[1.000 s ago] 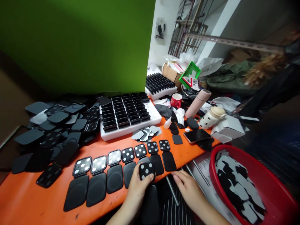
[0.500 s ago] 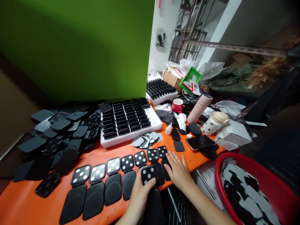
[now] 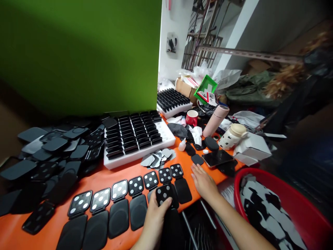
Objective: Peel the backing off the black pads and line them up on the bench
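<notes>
My left hand [image 3: 154, 218] grips an open black hinged case [image 3: 163, 194], its thumb on the square panel with white dots. The lower half of that case hangs past the table edge, partly hidden by the hand. My right hand [image 3: 205, 182] rests at the orange table's front edge, fingers stretched out and holding nothing visible. Its fingertips are just short of a small dark rounded-square pad [image 3: 197, 159]; whether they touch it I cannot tell. Left of it, several similar cases lie open in a row, among them a case with a dotted panel [image 3: 135, 185] and one at the right end [image 3: 176, 171].
A white foam tray [image 3: 140, 152] holds upright black cases; a loose heap of black cases [image 3: 54, 144] lies left. Grey cut pieces [image 3: 157, 158], a phone [image 3: 218, 158], a pink bottle [image 3: 215, 121] and a red mug [image 3: 191, 118] stand around. A red basin [image 3: 238, 194] sits right.
My right hand has moved right, away from the end case of the row toward the dark pad, which has turned slightly. My left hand keeps its hold. The view has shifted a little.
</notes>
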Demonstrator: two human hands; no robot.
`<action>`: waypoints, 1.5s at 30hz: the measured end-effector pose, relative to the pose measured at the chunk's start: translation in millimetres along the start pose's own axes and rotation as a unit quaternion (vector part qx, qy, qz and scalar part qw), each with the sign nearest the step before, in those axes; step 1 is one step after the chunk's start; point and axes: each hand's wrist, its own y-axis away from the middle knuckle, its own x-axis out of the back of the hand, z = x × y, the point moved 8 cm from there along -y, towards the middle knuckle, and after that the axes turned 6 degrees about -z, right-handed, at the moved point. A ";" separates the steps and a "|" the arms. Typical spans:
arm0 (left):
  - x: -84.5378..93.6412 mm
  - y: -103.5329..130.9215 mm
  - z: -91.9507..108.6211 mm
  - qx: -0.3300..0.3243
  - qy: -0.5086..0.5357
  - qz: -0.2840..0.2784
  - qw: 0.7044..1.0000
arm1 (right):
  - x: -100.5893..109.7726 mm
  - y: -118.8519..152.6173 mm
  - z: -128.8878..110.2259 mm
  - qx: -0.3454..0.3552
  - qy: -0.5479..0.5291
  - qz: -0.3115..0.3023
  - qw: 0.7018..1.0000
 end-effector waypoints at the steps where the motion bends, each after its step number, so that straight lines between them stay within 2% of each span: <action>1: -0.8 -0.7 -0.1 -0.002 -0.002 -0.005 1.000 | 3.0 -2.0 1.9 -0.001 -0.006 0.000 1.000; 4: -6.0 -4.8 -0.7 -0.016 -0.020 -0.034 0.999 | 14.3 0.0 -7.6 0.007 -0.021 0.008 1.000; 7: -16.1 -12.3 -2.8 -0.044 -0.026 -0.062 0.997 | 16.9 19.9 -35.8 0.015 -0.105 -0.002 0.994; 8: -20.0 -15.3 -3.5 -0.057 -0.021 -0.067 0.996 | 10.7 29.0 -46.3 0.017 -0.190 -0.033 0.981; 10: -28.4 -21.3 -4.3 -0.081 -0.017 -0.077 0.994 | -7.5 47.1 -63.3 0.005 -0.355 -0.110 0.928; 11: -32.3 -24.0 -3.5 -0.093 -0.029 -0.082 0.992 | -12.3 53.0 -66.8 0.003 -0.408 -0.117 0.906; 12: -35.5 -26.0 -1.0 -0.110 -0.056 -0.089 0.988 | -14.1 55.6 -64.9 0.000 -0.431 -0.106 0.896; 13: -39.0 -27.0 3.8 -0.134 -0.105 -0.100 0.980 | -12.6 54.7 -57.5 -0.004 -0.427 -0.077 0.901; 14: -43.2 -26.5 10.1 -0.167 -0.174 -0.120 0.963 | -8.9 51.0 -45.7 -0.013 -0.393 -0.040 0.919; 15: -48.4 -24.4 16.5 -0.206 -0.259 -0.145 0.933 | -4.1 45.5 -31.1 -0.028 -0.338 -0.003 0.941; 16: -54.0 -21.1 20.9 -0.243 -0.352 -0.173 0.887 | 0.6 38.7 -16.2 -0.048 -0.263 0.025 0.963; 17: -58.9 -17.5 21.9 -0.272 -0.445 -0.200 0.830 | 4.0 31.1 -3.0 -0.067 -0.181 0.039 0.980; 19: -63.1 -13.7 14.9 -0.295 -0.593 -0.234 0.712 | 5.7 16.4 14.4 -0.079 -0.105 0.039 0.991; 20: -62.4 -14.2 10.0 -0.293 -0.641 -0.235 0.669 | 5.3 10.8 18.4 -0.079 -0.084 0.035 0.993; 21: -61.5 -15.5 5.2 -0.288 -0.676 -0.231 0.638 | 4.7 6.8 19.4 -0.076 -0.070 0.035 0.994; 23: -61.0 -18.5 -3.0 -0.283 -0.713 -0.213 0.605 | 3.9 3.3 15.0 -0.072 -0.034 0.043 0.996; 26: -63.7 -21.1 -10.4 -0.286 -0.736 -0.176 0.588 | 3.2 3.3 2.1 -0.059 0.008 0.057 0.997; 29: -66.2 -21.2 -13.1 -0.287 -0.744 -0.149 0.585 | 2.5 1.6 -7.0 -0.028 0.029 0.065 0.997; 34: -67.9 -19.0 -13.1 -0.285 -0.743 -0.132 0.591 | -9.4 -3.1 -20.0 0.128 0.051 0.025 0.990; 39: -66.2 -20.1 -9.7 -0.286 -0.740 -0.144 0.591 | -10.9 -3.7 -17.2 0.184 0.050 0.013 0.981; 45: -54.8 -18.8 -6.6 -0.286 -0.736 -0.202 0.579 | -9.8 -4.6 -18.0 0.217 0.034 -0.001 0.976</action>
